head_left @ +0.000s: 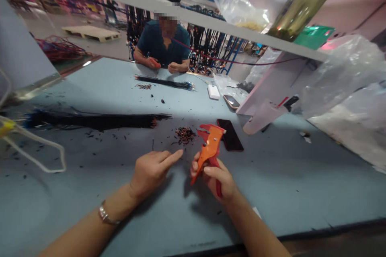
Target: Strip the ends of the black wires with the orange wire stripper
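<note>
My right hand (220, 178) grips a wire stripper (210, 144) with orange and red handles, its red jaws pointing up and away over the table. Low above the tabletop, my left hand (152, 170) stretches its index finger toward the stripper. Its other fingers are bent under and partly hidden; nothing shows in them. Just beyond that fingertip lies a heap of short cut insulation bits (184, 135) in black and copper tones. A long bundle of black wires (120, 121) stretches across the table on the left, beyond my left hand.
A dark phone (230, 134) lies behind the stripper. Across the table (90, 76), a person (164, 44) holds a red tool near a smaller wire bundle (165, 82). A white box (213, 91), another phone (231, 101) and a white tube (259, 118) are on the right; a white wire frame (39, 144) is left.
</note>
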{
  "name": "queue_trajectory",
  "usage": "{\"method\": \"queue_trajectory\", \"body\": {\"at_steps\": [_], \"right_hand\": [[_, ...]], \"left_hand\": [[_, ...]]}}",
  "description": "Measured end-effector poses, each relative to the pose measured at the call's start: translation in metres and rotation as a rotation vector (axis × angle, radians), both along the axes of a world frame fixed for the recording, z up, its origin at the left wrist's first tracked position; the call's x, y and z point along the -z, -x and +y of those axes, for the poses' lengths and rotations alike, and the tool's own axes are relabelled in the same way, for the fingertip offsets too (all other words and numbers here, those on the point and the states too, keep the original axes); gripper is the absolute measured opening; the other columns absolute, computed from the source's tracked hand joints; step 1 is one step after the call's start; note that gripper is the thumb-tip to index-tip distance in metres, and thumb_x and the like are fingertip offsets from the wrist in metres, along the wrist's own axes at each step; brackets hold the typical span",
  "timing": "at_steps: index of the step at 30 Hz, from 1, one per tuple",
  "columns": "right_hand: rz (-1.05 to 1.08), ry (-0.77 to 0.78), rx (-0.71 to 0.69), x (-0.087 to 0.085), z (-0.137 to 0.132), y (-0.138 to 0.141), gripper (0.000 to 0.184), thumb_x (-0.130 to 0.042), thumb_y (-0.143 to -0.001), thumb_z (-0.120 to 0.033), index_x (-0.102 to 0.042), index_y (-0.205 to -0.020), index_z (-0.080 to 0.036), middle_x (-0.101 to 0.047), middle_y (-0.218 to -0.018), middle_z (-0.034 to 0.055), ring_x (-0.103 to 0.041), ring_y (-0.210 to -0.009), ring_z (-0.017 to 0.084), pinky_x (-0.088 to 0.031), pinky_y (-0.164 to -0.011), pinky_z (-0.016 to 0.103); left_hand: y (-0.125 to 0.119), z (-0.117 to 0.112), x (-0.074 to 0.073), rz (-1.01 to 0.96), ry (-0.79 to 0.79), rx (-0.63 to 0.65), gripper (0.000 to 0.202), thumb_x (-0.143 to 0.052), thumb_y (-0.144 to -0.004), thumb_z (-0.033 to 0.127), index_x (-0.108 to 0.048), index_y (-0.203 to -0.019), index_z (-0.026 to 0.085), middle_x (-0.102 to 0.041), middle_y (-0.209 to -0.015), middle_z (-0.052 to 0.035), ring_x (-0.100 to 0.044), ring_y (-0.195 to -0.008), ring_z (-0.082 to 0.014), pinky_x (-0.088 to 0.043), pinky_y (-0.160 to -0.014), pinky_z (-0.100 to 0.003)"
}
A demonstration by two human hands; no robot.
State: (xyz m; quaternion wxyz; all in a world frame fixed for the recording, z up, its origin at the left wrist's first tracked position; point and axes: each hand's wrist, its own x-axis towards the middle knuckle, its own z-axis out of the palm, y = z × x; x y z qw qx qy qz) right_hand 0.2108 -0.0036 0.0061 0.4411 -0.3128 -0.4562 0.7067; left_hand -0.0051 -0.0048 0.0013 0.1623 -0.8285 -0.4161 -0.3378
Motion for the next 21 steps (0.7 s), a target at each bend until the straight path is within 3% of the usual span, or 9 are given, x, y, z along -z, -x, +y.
{"method": "queue_trajectory", "body": {"at_steps": [2,4,7,9,13,17,21], "right_hand": [[-0.076,-0.019,-0.004,-0.002,0.000,0.002,0.035,-0.062,-0.071,-0.035,-0.057,-0.102,-0.019,-0.061,-0.084,0.0054,-0.060,-0.073,0.020,-0.051,-0.069,0.036],[-0.305,-0.134,0.067,-0.003,0.000,-0.001,0.033,-0.061,-0.074,-0.032,-0.057,-0.104,-0.019,-0.062,-0.085,0.0047,-0.060,-0.073,0.020,-0.050,-0.069,0.035],[-0.778,-0.448,0.306,-0.005,0.004,-0.014,0.034,-0.060,-0.074,-0.026,-0.058,-0.107,-0.019,-0.063,-0.089,0.0060,-0.060,-0.077,0.022,-0.048,-0.073,0.035],[-0.996,-0.655,0.389,-0.005,0.006,-0.023,0.038,-0.062,-0.073,-0.026,-0.057,-0.110,-0.018,-0.064,-0.097,0.0098,-0.060,-0.084,0.025,-0.047,-0.077,0.038],[-1.208,-0.883,0.122,-0.004,0.008,-0.029,0.048,-0.072,-0.071,-0.035,-0.058,-0.113,-0.017,-0.064,-0.101,0.0121,-0.059,-0.089,0.028,-0.047,-0.077,0.040],[-1.277,-1.012,-0.032,-0.007,0.006,-0.024,0.054,-0.077,-0.067,-0.046,-0.061,-0.109,-0.017,-0.064,-0.099,0.0119,-0.057,-0.089,0.029,-0.044,-0.080,0.044],[-1.140,-1.050,0.064,-0.011,0.004,-0.018,0.033,-0.067,-0.079,-0.041,-0.064,-0.104,-0.019,-0.064,-0.102,0.0108,-0.056,-0.093,0.027,-0.041,-0.084,0.043]], "left_hand": [[-0.002,-0.003,-0.003,0.070,-0.076,-0.036,0.041,-0.044,-0.085,0.003,-0.064,-0.113,0.026,-0.059,-0.055,0.0052,-0.052,-0.048,-0.0109,-0.033,-0.049,-0.025],[-0.004,-0.005,-0.003,0.106,-0.120,-0.077,0.044,-0.044,-0.085,0.001,-0.064,-0.113,0.027,-0.054,-0.050,0.0059,-0.048,-0.045,-0.0109,-0.030,-0.048,-0.026],[-0.006,-0.005,0.000,0.100,-0.108,-0.156,0.037,-0.046,-0.086,0.005,-0.064,-0.112,0.024,-0.057,-0.052,0.0042,-0.049,-0.046,-0.0121,-0.029,-0.049,-0.028],[-0.006,-0.003,0.002,0.033,-0.066,-0.269,0.023,-0.049,-0.089,0.015,-0.067,-0.102,0.020,-0.059,-0.052,0.0023,-0.051,-0.045,-0.0133,-0.029,-0.049,-0.028],[-0.003,0.004,0.000,-0.148,0.105,-0.493,0.021,-0.046,-0.092,0.026,-0.065,-0.087,0.018,-0.058,-0.048,0.0018,-0.052,-0.042,-0.0146,-0.029,-0.046,-0.026],[0.004,0.008,-0.003,-0.317,0.227,-0.396,0.017,-0.047,-0.093,0.026,-0.062,-0.090,0.020,-0.069,-0.074,-0.0001,-0.062,-0.061,-0.0139,-0.038,-0.055,-0.023],[0.004,0.007,-0.002,-0.288,0.245,-0.209,0.017,-0.047,-0.093,0.025,-0.062,-0.087,0.020,-0.067,-0.077,-0.0011,-0.061,-0.070,-0.0156,-0.041,-0.070,-0.028]]}}
